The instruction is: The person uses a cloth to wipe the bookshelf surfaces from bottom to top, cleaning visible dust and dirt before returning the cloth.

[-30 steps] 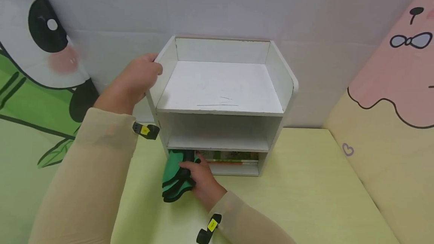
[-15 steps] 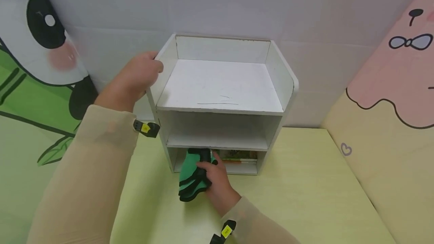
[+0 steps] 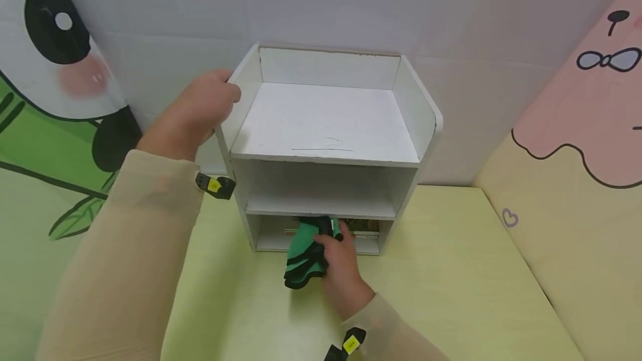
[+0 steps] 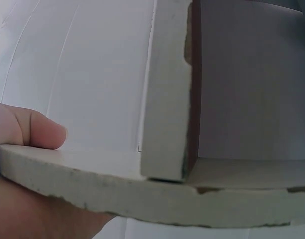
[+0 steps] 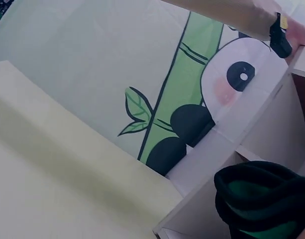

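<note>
Upper left: your left hand (image 3: 200, 113), fingers clamped on the white shelf unit (image 3: 326, 127) side wall — slip, and it shifts. Lower centre: right hand (image 3: 343, 272) fingers grip the green cloth (image 3: 303, 255) at the bottom compartment — it could snag the books (image 3: 363, 226).

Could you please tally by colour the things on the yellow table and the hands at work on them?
White: 1, the shelf unit
Green: 1, the cloth
Hands: 2, the left hand and the right hand
Total: 4
</note>
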The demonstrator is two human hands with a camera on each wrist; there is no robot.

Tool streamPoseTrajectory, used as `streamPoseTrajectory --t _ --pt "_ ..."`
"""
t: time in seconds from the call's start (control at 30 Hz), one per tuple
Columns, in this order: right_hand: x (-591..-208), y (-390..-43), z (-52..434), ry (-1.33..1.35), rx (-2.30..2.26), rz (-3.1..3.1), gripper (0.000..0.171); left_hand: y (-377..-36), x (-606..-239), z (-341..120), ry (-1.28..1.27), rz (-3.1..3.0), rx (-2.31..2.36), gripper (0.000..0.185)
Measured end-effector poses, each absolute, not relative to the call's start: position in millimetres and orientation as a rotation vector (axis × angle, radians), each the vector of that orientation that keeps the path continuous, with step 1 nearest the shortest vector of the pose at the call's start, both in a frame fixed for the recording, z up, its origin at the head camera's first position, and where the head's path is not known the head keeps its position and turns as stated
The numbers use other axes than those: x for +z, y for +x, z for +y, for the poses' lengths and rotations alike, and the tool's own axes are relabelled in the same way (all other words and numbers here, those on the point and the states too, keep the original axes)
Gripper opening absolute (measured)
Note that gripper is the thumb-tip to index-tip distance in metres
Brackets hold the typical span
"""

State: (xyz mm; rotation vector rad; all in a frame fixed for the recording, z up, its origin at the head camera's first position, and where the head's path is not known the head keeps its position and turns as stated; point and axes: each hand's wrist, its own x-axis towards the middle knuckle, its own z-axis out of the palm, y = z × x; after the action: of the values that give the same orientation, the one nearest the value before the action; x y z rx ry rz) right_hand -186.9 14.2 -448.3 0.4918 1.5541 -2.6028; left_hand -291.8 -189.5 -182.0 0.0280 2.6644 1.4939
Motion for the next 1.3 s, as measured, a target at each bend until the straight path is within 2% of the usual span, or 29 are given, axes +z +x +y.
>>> streamPoseTrajectory --t 0.47,0.77,1.0,1.17,1.3 --pt "-454.0 -186.5 61.2 0.466 -2.692 1.547 0.079 -293.3 -183.7 -189.5 0.044 2.656 1.507 0.061" --pt "-457.7 -184.0 81.3 0.485 -2.822 1.599 0.053 -291.0 -183.0 -189.1 0.023 2.669 1.479 0.061" --pt "-459.7 -174.5 92.6 0.482 -2.814 1.779 0.059 -289.4 -184.0 -190.0 0.017 2.678 1.476 0.062" --pt "-467.2 -172.7 94.7 0.442 -2.503 2.250 0.060 -290.3 -185.2 -190.7 0.008 2.691 1.475 0.061" --pt "-476.2 -168.1 97.6 0.186 -2.051 2.662 0.060 -290.5 -186.4 -190.5 0.005 2.701 1.463 0.061"
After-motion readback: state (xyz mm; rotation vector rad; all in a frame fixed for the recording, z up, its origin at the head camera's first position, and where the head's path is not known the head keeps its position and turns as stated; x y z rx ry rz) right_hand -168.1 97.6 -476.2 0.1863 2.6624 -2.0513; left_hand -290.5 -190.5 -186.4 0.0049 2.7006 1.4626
